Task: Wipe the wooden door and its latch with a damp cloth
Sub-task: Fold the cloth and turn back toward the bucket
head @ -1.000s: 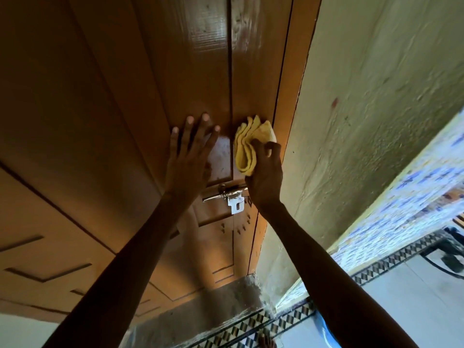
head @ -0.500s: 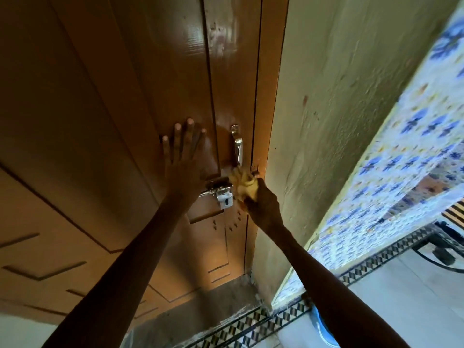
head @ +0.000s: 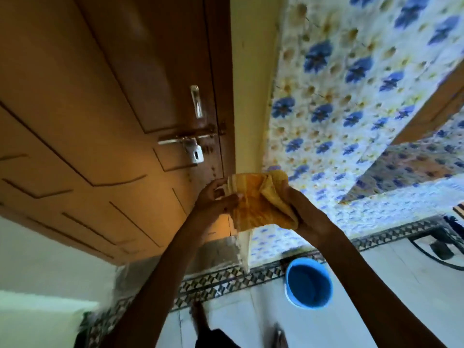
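Observation:
The brown wooden door (head: 100, 101) fills the left of the view. Its metal latch bolt (head: 187, 139) with a silver padlock (head: 195, 153) sits near the door's right edge, below a metal handle (head: 197, 101). Both hands are off the door and hold the yellow cloth (head: 261, 202) in the air, below and to the right of the latch. My left hand (head: 214, 199) pinches the cloth's left edge. My right hand (head: 305, 212) grips its right side, partly hidden behind the folds.
A blue bucket (head: 310, 282) stands on the white floor by the wall. Blue-flowered tiles (head: 351, 96) cover the wall to the right, with a patterned border strip (head: 226, 282) along the floor. My foot (head: 200, 320) shows at the bottom.
My left hand has left the door panel and my right hand has left the latch. Both now hold the cloth spread between them, lower down. The view has tipped down, showing the bucket.

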`<state>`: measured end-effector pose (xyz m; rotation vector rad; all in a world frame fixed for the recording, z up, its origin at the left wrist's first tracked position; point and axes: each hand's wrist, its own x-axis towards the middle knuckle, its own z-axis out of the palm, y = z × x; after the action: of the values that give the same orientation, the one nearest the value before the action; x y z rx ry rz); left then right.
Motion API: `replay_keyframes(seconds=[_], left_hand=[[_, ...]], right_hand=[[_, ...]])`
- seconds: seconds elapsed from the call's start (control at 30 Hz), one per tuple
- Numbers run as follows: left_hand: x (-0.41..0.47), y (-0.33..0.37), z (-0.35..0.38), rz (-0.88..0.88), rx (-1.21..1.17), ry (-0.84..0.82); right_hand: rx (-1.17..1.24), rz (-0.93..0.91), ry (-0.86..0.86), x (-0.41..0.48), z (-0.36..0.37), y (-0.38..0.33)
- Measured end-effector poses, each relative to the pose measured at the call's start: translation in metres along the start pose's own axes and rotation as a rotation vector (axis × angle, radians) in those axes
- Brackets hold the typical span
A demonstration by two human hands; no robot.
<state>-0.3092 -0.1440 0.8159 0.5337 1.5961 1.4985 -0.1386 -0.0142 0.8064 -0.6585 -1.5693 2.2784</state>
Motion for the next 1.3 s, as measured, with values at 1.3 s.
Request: replay_keyframes(seconds=[1.3], left_hand=[[0.061, -0.132, 0.307, 0.071, 0.111, 0.101]], right_hand=[[0.034, 0.423, -0.011, -0.068, -0.321, 0.014]])
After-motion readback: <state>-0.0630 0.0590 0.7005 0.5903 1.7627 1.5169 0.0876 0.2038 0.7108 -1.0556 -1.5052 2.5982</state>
